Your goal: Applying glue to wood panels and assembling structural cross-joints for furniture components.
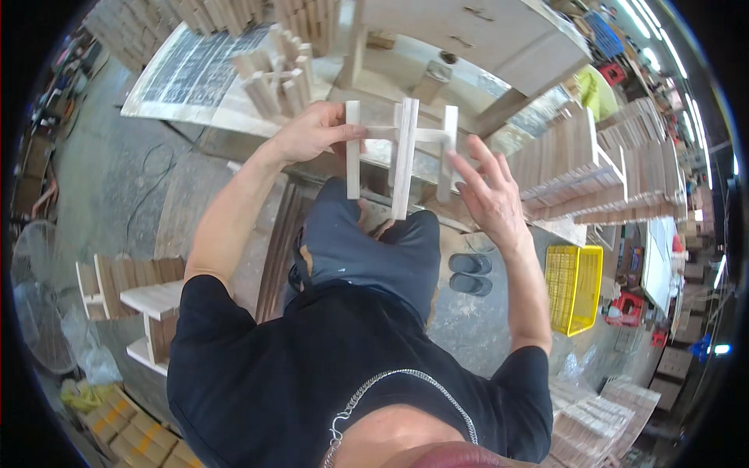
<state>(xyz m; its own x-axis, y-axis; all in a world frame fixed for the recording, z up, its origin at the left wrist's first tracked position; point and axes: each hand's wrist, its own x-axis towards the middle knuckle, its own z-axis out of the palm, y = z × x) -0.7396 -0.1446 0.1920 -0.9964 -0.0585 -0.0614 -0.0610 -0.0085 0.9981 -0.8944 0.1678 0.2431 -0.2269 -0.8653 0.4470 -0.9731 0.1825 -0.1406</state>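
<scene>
A pale wooden frame (pixel 404 160) with several upright legs joined by crosspieces hangs in front of me above my lap. My left hand (pixel 316 134) is closed on its left leg, the thumb lying across the wood by the crosspiece. Beside the right leg, my right hand (pixel 491 191) has its fingers spread, palm turned towards the frame. Its fingertips come close to that leg, and I cannot tell whether they touch it. Behind the frame stands the workbench (pixel 382 101) with a wooden machine on it.
Similar assembled wooden pieces (pixel 273 82) stand on the bench at the far left. Stacked boards (pixel 577 168) rise to the right, above a yellow plastic crate (pixel 573 288). Wooden shelf-like parts (pixel 152 300) stand at the left, near a fan (pixel 43 296). Slippers (pixel 470 274) lie on the floor.
</scene>
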